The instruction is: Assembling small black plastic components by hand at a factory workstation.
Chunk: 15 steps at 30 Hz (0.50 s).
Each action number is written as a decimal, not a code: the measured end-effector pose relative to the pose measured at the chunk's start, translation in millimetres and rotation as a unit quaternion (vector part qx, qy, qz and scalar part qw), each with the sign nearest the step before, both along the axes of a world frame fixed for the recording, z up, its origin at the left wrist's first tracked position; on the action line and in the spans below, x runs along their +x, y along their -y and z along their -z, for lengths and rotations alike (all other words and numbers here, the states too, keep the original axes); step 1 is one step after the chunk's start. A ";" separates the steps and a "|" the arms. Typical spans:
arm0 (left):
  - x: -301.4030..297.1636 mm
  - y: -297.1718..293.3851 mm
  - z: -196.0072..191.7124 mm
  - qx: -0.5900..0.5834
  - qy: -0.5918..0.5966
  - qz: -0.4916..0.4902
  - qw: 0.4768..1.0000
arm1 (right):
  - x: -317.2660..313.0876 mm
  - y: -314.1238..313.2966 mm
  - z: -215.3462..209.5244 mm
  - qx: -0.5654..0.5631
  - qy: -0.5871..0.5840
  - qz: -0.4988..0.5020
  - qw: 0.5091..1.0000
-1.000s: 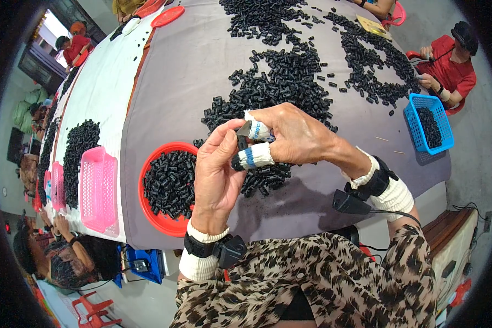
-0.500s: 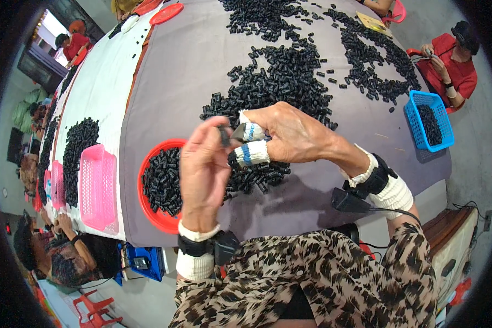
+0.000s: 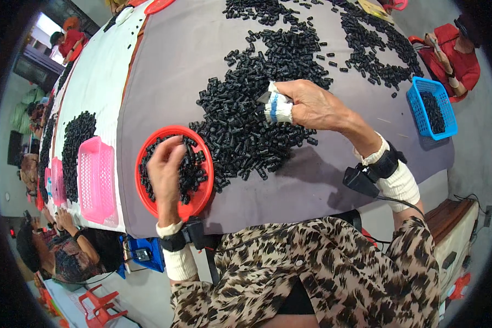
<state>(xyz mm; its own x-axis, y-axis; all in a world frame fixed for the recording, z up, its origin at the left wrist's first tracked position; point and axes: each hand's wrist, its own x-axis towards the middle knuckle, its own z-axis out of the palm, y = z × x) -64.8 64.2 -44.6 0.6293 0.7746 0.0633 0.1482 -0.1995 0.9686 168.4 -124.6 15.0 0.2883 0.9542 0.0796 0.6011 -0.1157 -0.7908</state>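
Observation:
My left hand (image 3: 165,164) hovers above a round red basin (image 3: 209,188) of small black cylindrical pieces. Its fingers are bent and smeared by motion; whether a piece is between them cannot be told. To the right, my right hand (image 3: 317,106) is closed over the near side of a large heap of the same black pieces (image 3: 246,131). White cloth wraps with a blue stripe (image 3: 279,107) cover some of its fingers. A small grey, blade-like tool (image 3: 264,98) sticks out from its grip, pointing left. Both wrists wear white cuffs and black straps.
A pink basket (image 3: 97,180) stands on the white cloth at left, beside another black heap (image 3: 79,136). At right, a blue basket (image 3: 447,117) holds black pieces, near a person in red (image 3: 459,60). More pieces (image 3: 366,60) lie at the far right. A red stool (image 3: 98,306) stands lower left.
My left hand has moved left and down from beside the right hand, over the basin; the black piece it held no longer shows. My right hand has shifted right and slightly farther away.

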 end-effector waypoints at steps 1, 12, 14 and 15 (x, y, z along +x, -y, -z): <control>15.8 8.8 2.8 0.020 -0.033 0.053 0.998 | 2.3 2.9 -0.2 -0.012 -0.001 0.011 1.000; 89.6 70.2 42.4 0.376 -0.194 0.188 0.887 | 6.1 6.2 17.5 -0.031 -0.040 -0.017 0.999; 91.5 70.1 52.4 0.412 -0.173 0.189 0.874 | 6.1 6.4 22.2 -0.021 -0.042 -0.022 0.999; 91.8 70.2 54.5 0.408 -0.159 0.183 0.880 | 5.4 6.5 23.3 -0.022 -0.044 -0.015 0.999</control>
